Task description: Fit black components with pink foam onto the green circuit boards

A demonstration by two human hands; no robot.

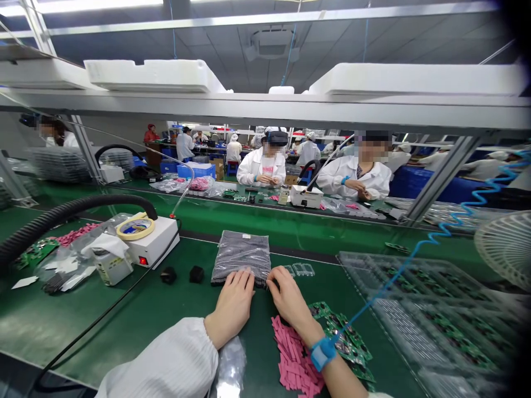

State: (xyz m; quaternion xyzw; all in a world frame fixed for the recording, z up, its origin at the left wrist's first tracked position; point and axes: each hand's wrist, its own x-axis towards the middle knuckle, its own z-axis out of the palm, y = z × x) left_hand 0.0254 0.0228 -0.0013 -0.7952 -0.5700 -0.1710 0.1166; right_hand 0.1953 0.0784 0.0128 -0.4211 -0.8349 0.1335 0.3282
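A flat clear plastic bag [243, 251] of dark grey, striped material lies on the green bench, with a small white label near its far edge. My left hand [233, 303] rests on the bag's near edge, fingers stretched out together over it; the thumb is mostly hidden. At the near right corner of the bag, my right hand [288, 296] pinches the plastic between thumb and curled fingers. A blue wrist strap [322, 354] circles my right wrist. Below that hand spreads a pile of pink strips [292, 356], beside green circuit boards [348, 340].
Two small black blocks [196, 274] sit left of the bag. Farther left stand a white box [155, 240] with a tape roll [135, 227] on it, a bottle [110, 265] and a black hose [74, 213]. Clear trays [398, 315] of boards fill the right. Co-workers sit opposite.
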